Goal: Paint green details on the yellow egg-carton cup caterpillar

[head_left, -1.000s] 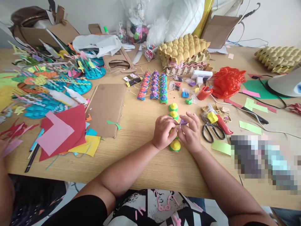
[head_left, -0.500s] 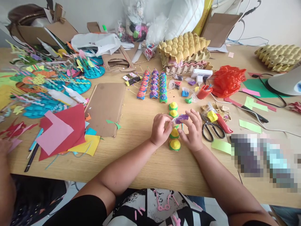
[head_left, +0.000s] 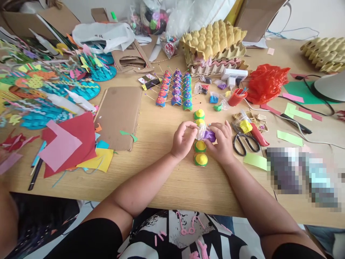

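A small clear plastic bag of purple clay [head_left: 209, 136] is held between both hands, above a strip of egg-carton cups [head_left: 201, 159] painted green with yellow tops. My left hand [head_left: 183, 141] pinches the bag's crinkled clear end. The fingers of my right hand [head_left: 221, 141] are closed around the purple end. The bag and fingers hide the middle of the strip. Behind it stand three decorated egg-carton strips, a red one [head_left: 162, 94], a purple one [head_left: 176, 99] and a green-blue one [head_left: 187, 104], with pins sticking out.
Black scissors [head_left: 245, 143] and yellow clay [head_left: 245, 126] lie right of my right hand. Farther back are a red cup [head_left: 237, 98], a red plastic bag [head_left: 266, 84] and stacked egg trays [head_left: 212, 41]. Cardboard [head_left: 121, 118] lies left; a co-worker's arm [head_left: 8, 216] is at the left edge.
My right hand's fingers have closed in around the purple clay, and the bag's clear part now shows more widely between my hands. The co-worker's hand has left the papers. The view has shifted slightly.
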Demonstrator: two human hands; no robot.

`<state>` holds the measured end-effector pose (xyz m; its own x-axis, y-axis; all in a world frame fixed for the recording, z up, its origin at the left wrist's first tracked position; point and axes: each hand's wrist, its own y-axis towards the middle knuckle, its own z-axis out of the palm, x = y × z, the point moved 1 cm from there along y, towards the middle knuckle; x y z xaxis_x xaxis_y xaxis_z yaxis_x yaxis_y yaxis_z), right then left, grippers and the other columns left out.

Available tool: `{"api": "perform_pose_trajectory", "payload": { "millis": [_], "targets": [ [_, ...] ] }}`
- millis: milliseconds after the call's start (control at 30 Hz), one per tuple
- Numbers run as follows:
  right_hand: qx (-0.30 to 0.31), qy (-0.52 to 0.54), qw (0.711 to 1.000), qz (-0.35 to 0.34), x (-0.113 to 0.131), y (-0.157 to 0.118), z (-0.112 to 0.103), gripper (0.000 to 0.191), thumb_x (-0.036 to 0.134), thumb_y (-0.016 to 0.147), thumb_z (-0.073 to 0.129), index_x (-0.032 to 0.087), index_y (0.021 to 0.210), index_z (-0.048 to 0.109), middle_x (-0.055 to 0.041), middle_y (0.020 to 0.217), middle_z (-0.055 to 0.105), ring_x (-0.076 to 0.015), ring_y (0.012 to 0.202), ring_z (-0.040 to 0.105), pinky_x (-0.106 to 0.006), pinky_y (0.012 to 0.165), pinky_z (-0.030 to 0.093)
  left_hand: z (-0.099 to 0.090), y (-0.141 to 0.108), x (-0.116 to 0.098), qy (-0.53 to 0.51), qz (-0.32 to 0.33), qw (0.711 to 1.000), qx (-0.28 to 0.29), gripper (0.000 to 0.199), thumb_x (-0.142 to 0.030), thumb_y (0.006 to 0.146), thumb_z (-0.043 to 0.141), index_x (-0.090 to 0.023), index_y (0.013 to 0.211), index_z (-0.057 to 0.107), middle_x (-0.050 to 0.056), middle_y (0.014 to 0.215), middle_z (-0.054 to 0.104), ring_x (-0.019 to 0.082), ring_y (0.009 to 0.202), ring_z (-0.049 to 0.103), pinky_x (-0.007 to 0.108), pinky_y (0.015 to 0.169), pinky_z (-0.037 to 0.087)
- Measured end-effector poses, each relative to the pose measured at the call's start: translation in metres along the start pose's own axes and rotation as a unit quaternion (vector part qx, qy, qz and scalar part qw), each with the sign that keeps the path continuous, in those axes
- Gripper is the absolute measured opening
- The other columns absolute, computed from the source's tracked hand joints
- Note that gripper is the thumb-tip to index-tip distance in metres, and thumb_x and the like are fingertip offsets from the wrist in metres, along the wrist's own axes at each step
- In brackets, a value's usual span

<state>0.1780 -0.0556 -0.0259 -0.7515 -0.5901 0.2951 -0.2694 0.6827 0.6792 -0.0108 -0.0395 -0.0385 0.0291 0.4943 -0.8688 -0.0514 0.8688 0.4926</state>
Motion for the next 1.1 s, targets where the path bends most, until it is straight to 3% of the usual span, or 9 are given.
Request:
{"api": "perform_pose_trajectory", "payload": {
  "millis": [67, 133, 233, 367, 600, 767, 933, 1000, 1100],
  "targets": [
    [0.003, 0.012, 1.0, 0.009, 0.001, 0.001, 0.0, 0.034, 0.032, 0.096, 0.067, 0.029, 0.129, 0.061, -0.0089, 0.127, 0.075, -0.0318, 0.121, 0.07, -0.063, 0.124, 0.039, -0.002, 0.002, -0.005, 0.069, 0.086, 0.994, 0.011, 0.02, -0.035, 0.106, 0.062, -0.024, 0.121, 0.069, 0.006, 0.115, 0.075, 0.02, 0.113, 0.069, 0.038, 0.106, 0.054],
    [-0.004, 0.021, 1.0, 0.016, 0.0, 0.0, 0.002, 0.035, 0.029, 0.095, 0.068, 0.029, 0.13, 0.061, -0.0079, 0.122, 0.077, -0.0305, 0.115, 0.072, -0.062, 0.122, 0.041, -0.003, 0.003, -0.01, 0.112, 0.14, 0.983, 0.03, 0.018, -0.033, 0.108, 0.058, -0.024, 0.118, 0.07, 0.007, 0.117, 0.074, 0.021, 0.115, 0.068, 0.04, 0.107, 0.054],
    [-0.019, 0.026, 0.999, 0.029, -0.002, -0.001, 0.005, 0.037, 0.026, 0.093, 0.069, 0.027, 0.13, 0.063, -0.0062, 0.106, 0.077, -0.0278, 0.098, 0.072, -0.057, 0.112, 0.049, -0.004, 0.002, -0.015, 0.124, 0.16, 0.979, 0.018, 0.015, -0.029, 0.107, 0.06, -0.024, 0.114, 0.072, 0.007, 0.117, 0.069, 0.02, 0.117, 0.066, 0.039, 0.107, 0.054],
    [-0.02, 0.018, 0.999, 0.045, -0.005, -0.002, 0.008, 0.036, 0.027, 0.092, 0.071, 0.025, 0.128, 0.066, -0.0075, 0.101, 0.076, -0.0282, 0.093, 0.07, -0.05, 0.093, 0.054, -0.004, -0.001, -0.016, 0.158, 0.176, 0.972, 0.006, 0.013, -0.031, 0.105, 0.063, -0.024, 0.112, 0.073, 0.008, 0.122, 0.064, 0.021, 0.12, 0.063, 0.039, 0.108, 0.053],
    [-0.025, 0.027, 0.998, 0.05, -0.006, -0.001, 0.008, 0.033, 0.038, 0.098, 0.067, 0.026, 0.128, 0.065, -0.0077, 0.098, 0.074, -0.0288, 0.09, 0.068, -0.049, 0.087, 0.054, -0.001, 0.0, -0.014, 0.187, 0.157, 0.969, 0.026, 0.025, -0.043, 0.1, 0.07, -0.024, 0.116, 0.068, 0.009, 0.123, 0.064, 0.025, 0.123, 0.061, 0.044, 0.114, 0.048],
    [-0.033, 0.024, 0.998, 0.048, -0.005, 0.0, 0.008, 0.031, 0.044, 0.1, 0.063, 0.026, 0.125, 0.066, -0.007, 0.094, 0.073, -0.0278, 0.087, 0.067, -0.049, 0.085, 0.054, 0.001, -0.001, -0.014, 0.191, 0.146, 0.97, 0.037, 0.02, -0.042, 0.099, 0.071, -0.024, 0.105, 0.067, 0.009, 0.124, 0.063, 0.025, 0.125, 0.059, 0.044, 0.114, 0.047],
    [-0.039, 0.077, 0.99, 0.116, -0.006, -0.002, 0.009, 0.036, 0.051, 0.096, 0.068, 0.025, 0.122, 0.066, -0.0079, 0.098, 0.074, -0.0283, 0.09, 0.068, -0.048, 0.083, 0.055, 0.0, 0.0, -0.014, 0.201, 0.163, 0.966, 0.011, 0.019, -0.043, 0.102, 0.068, -0.024, 0.106, 0.066, 0.009, 0.121, 0.065, 0.024, 0.123, 0.061, 0.043, 0.112, 0.048],
    [-0.067, 0.124, 0.974, 0.179, -0.008, -0.004, 0.009, 0.038, 0.055, 0.097, 0.066, 0.025, 0.121, 0.064, -0.0073, 0.101, 0.073, -0.0259, 0.089, 0.067, -0.045, 0.08, 0.055, -0.001, 0.001, -0.008, 0.204, 0.133, 0.97, -0.012, 0.022, -0.044, 0.105, 0.063, -0.023, 0.111, 0.063, 0.008, 0.114, 0.068, 0.023, 0.115, 0.064, 0.043, 0.107, 0.051],
    [-0.083, 0.192, 0.945, 0.25, -0.01, -0.006, 0.011, 0.036, 0.059, 0.103, 0.055, 0.026, 0.117, 0.06, -0.0009, 0.087, 0.065, -0.0188, 0.074, 0.06, -0.039, 0.073, 0.052, -0.001, 0.002, 0.005, 0.173, 0.013, 0.984, -0.031, 0.025, -0.047, 0.108, 0.054, -0.024, 0.117, 0.058, 0.005, 0.103, 0.069, 0.018, 0.095, 0.068, 0.033, 0.085, 0.055]
  ]
}}
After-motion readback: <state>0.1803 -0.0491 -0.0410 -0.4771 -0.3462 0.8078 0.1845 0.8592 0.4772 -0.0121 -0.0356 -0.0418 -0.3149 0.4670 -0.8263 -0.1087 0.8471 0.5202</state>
